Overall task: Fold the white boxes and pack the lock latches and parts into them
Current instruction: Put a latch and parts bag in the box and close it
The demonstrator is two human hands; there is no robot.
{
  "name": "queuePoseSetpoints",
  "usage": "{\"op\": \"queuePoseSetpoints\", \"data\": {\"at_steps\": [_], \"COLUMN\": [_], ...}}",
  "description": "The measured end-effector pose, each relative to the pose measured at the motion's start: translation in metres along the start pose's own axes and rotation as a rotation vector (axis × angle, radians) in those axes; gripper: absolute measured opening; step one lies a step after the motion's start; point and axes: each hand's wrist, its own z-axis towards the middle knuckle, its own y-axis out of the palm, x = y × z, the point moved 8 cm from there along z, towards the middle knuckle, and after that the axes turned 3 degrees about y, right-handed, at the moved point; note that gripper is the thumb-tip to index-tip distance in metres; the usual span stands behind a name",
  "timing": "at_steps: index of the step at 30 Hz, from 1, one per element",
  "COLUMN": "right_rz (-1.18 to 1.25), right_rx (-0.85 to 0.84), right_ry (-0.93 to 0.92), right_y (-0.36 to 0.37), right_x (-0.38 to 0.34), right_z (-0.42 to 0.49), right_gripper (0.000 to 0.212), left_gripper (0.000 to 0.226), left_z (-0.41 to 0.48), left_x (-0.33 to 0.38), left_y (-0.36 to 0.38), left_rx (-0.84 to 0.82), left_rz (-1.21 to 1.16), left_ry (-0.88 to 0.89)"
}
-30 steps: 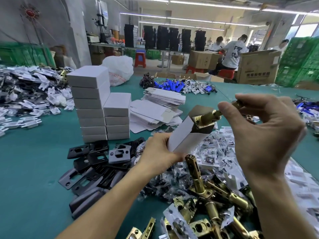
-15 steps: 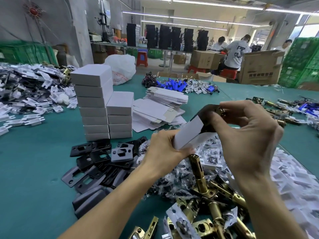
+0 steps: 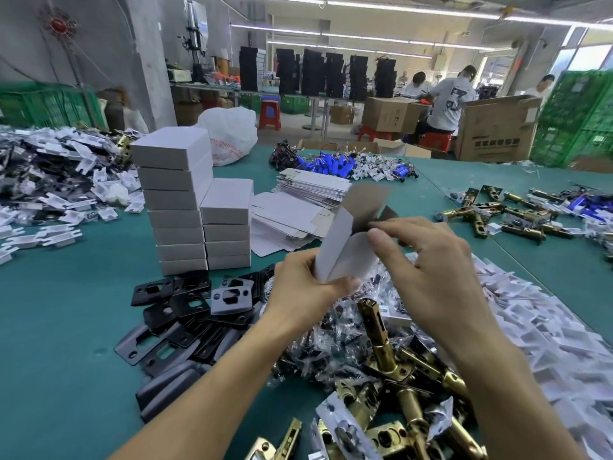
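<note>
White box (image 3: 345, 254) gripped low by the left hand (image 3: 311, 290), open end up, so the right hand (image 3: 431, 273) pinching a flap (image 3: 387, 213) can probably close it.

Over the green felt table (image 3: 66, 327), the left hand (image 3: 308, 288) grips a small white cardboard box (image 3: 345, 250), tilted, top flaps open, while the right hand (image 3: 434, 273) pinches one flap. Brass tubular latches (image 3: 378, 340) lie heaped beneath.

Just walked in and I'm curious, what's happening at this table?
A person is packing lock parts. The left hand grips the lower end of a white box, held above the green table; the right hand pinches a flap at its open top. Closed boxes stand stacked behind, brass latches heaped in front.
</note>
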Motion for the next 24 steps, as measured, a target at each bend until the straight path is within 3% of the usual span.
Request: {"op": "queuePoseSetpoints", "data": {"at_steps": [3,6,8,11,14,20,24], "right_rz": [0.157,0.006,-0.224,-0.485,-0.48,-0.4,-0.331], "right_rx": [0.111,0.211,0.026,-0.398,-0.521,-0.465,-0.359], "right_ry": [0.026,0.164,0.349,0.611,0.736,0.78,0.728], "right_y": [-0.013,-0.034,-0.031,-0.017,-0.018,-0.016,-0.023], "right_x": [0.002,0.033,0.071,0.121,0.141,0.152,0.141], "right_z": [0.002,0.005,0.005,-0.015,-0.027,-0.028,-0.021], "right_gripper": [0.024,0.028,0.033,0.043,0.052,0.058,0.05], "left_gripper": [0.022,0.029,0.036,0.032,0.034,0.037,0.036], "left_z": [-0.001,-0.001,0.001,0.003,0.003,0.005,0.004], "left_x": [-0.002,0.0,0.004,0.012,0.013,0.009,-0.013], "left_y": [-0.002,-0.009,-0.015,-0.018,-0.018,-0.017,-0.013], "left_rx": [0.024,0.082,0.131,0.143,0.147,0.142,0.12], "left_rz": [-0.102,-0.275,-0.42,-0.538,-0.553,-0.515,-0.395], "left_ry": [-0.049,-0.072,-0.061,-0.001,0.015,-0.006,-0.153]}}
